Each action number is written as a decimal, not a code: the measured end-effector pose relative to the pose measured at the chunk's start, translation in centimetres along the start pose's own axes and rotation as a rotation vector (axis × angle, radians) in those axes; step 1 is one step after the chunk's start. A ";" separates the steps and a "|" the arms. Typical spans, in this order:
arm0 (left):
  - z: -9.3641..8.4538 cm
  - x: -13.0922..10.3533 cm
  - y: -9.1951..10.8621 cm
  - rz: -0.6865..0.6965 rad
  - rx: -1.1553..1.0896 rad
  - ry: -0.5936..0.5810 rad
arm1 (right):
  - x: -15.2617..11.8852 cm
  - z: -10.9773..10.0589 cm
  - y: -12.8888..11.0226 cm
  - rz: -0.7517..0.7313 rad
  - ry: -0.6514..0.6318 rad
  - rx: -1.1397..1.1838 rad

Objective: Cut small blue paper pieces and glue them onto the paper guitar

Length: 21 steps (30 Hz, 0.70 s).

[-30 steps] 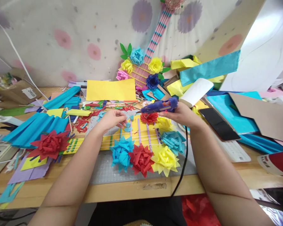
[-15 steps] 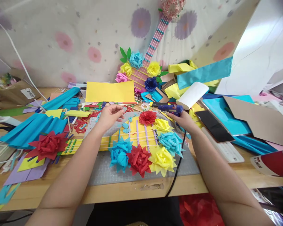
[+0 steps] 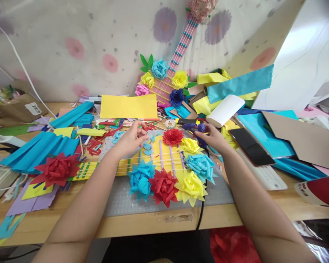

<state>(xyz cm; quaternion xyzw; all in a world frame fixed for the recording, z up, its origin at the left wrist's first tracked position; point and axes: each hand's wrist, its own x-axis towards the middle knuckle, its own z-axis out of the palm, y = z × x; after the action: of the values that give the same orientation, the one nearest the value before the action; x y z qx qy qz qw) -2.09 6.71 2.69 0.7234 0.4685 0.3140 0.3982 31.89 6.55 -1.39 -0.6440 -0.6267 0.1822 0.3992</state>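
Note:
A yellow paper guitar (image 3: pixel 122 167) lies on a grey cutting mat (image 3: pixel 120 204), with red (image 3: pixel 164 187), yellow (image 3: pixel 191 185) and blue (image 3: pixel 141 179) paper flowers around its body. Another red flower (image 3: pixel 59 170) sits at the neck's left end. Over the upper left of the body is my left hand (image 3: pixel 133 138), its fingers curled and thumb and fingertips apart, with nothing seen between them. Beyond the body's right side my right hand (image 3: pixel 212 137) has its fingers around a dark blue glue gun (image 3: pixel 194 128), whose black cord runs down over the table edge.
Behind stand a folded yellow sheet (image 3: pixel 128 106) and a pink paper guitar (image 3: pixel 179 54). A phone (image 3: pixel 252 147), cardboard (image 3: pixel 304 138) and a red and white cup (image 3: pixel 319 191) lie right. Blue crepe paper (image 3: pixel 41 151) and scraps spread left.
The glue gun has tilted, with its handle now showing below my right hand, and its cord has shifted left. My left hand has moved slightly right, its fingers more curled.

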 end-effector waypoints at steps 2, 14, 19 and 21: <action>0.0 -0.2 0.2 0.027 0.093 -0.021 | 0.2 -1.0 -1.6 -0.027 0.120 -0.009; -0.1 -0.6 1.7 0.016 0.380 0.021 | 1.6 6.0 -16.9 -0.402 -0.691 -0.142; -0.3 -0.6 1.7 0.030 0.400 0.006 | 2.0 7.4 -17.8 -0.414 -0.771 -0.297; -0.3 -0.6 1.7 0.020 0.406 0.014 | 2.1 7.5 -17.9 -0.397 -0.777 -0.294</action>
<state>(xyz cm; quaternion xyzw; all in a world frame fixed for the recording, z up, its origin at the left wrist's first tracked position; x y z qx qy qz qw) -1.80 5.83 4.31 0.7913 0.5177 0.2220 0.2379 14.88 8.82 7.83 -0.4450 -0.8605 0.2392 0.0660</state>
